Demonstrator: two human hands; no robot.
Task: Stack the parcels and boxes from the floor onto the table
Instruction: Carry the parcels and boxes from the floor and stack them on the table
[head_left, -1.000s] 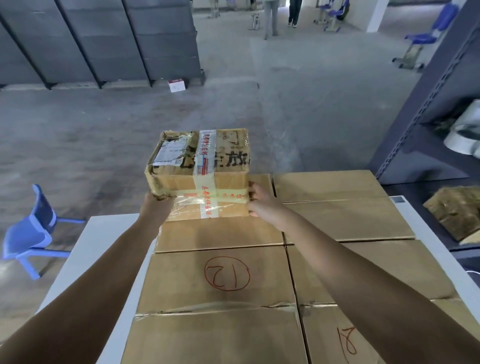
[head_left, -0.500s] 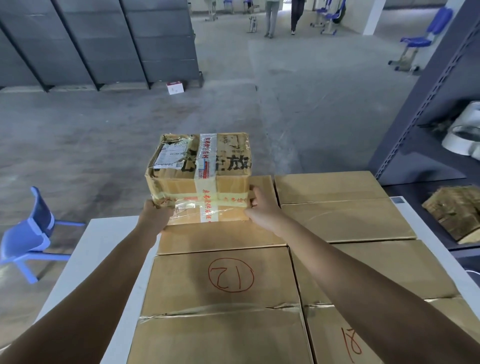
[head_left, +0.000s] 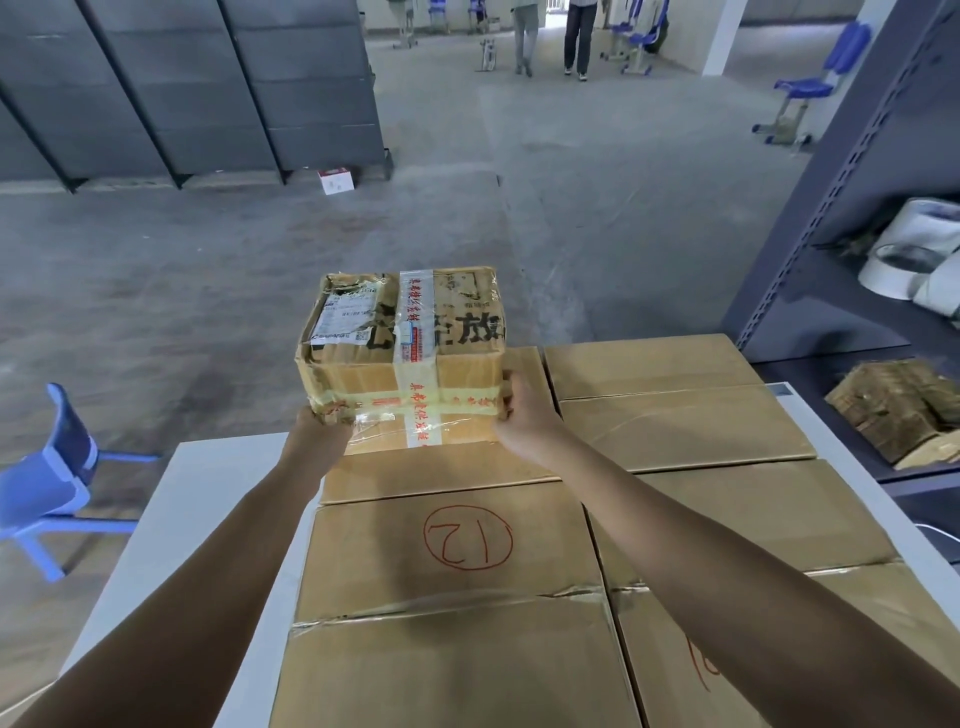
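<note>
A small taped cardboard parcel (head_left: 402, 348) with a shipping label and black characters is held at the far end of the stacked boxes. My left hand (head_left: 317, 431) grips its lower left corner and my right hand (head_left: 519, 415) grips its lower right corner. Its underside sits at or just above the far left box (head_left: 431, 473); I cannot tell whether they touch. Below my arms lies a large box marked with a red circled number (head_left: 452, 561). Two more large boxes (head_left: 675, 410) lie to the right on the white table (head_left: 197, 493).
A blue chair (head_left: 52, 478) stands left of the table. A grey shelf rack (head_left: 841, 208) with white rolls and a brown bundle (head_left: 898, 405) is on the right. Dark racks (head_left: 197, 88) and a small white box (head_left: 336, 180) are across the concrete floor. People walk far off.
The parcel has stayed at the far edge of the boxes with both hands on it. It and the hands shifted very slightly; the camera view tilted up a little.
</note>
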